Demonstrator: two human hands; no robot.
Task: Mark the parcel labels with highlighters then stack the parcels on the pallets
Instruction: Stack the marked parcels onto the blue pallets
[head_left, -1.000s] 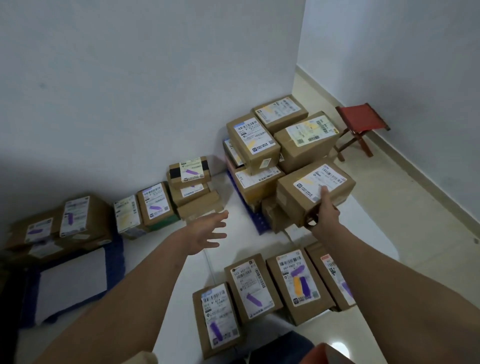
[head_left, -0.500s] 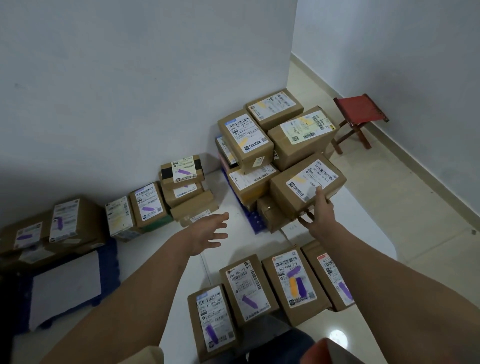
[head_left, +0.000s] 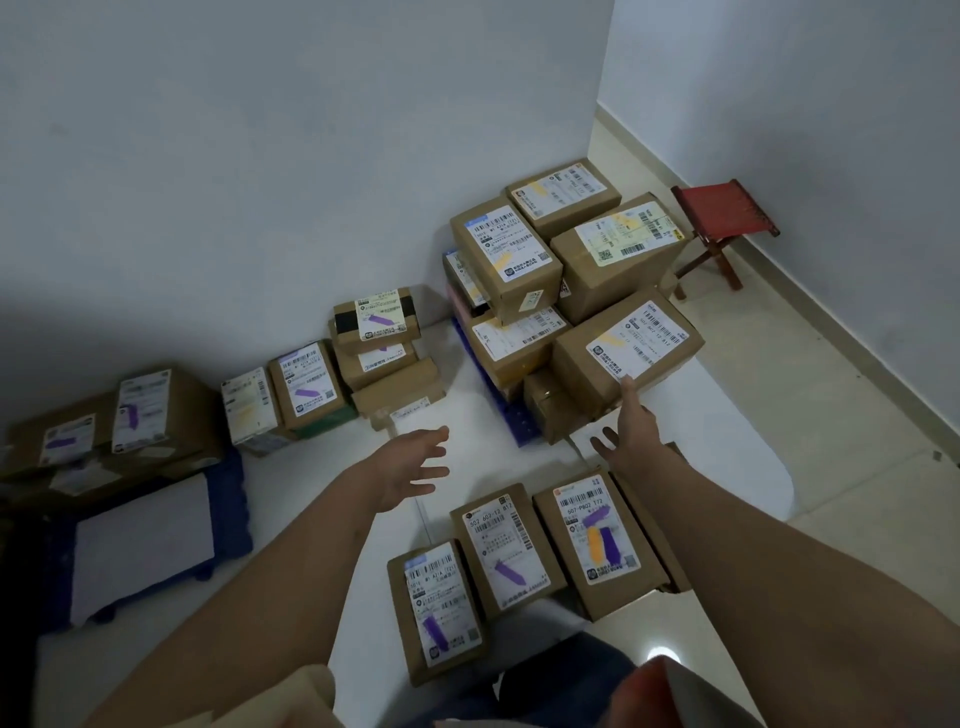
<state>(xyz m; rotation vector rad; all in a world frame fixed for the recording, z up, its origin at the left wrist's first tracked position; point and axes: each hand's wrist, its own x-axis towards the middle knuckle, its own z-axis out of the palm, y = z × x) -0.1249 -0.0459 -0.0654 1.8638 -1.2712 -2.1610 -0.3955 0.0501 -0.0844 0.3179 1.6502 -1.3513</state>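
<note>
A pile of brown parcels with yellow-marked labels stands on a blue pallet in the corner. At its front right lies a tilted parcel. My right hand is open, one fingertip touching that parcel's near edge. My left hand hovers open over the white floor, holding nothing. Three parcels with purple-marked labels lie on the floor near me: one at the left, one in the middle, one at the right. No highlighter is in view.
More purple-marked parcels line the wall at the left. A second blue pallet with a white sheet sits at the far left, bearing parcels. A red folding stool stands by the right wall.
My right hand has let go of the tilted parcel and drawn back with its fingers spread; the parcel stays on the pile. My left hand has barely moved.
</note>
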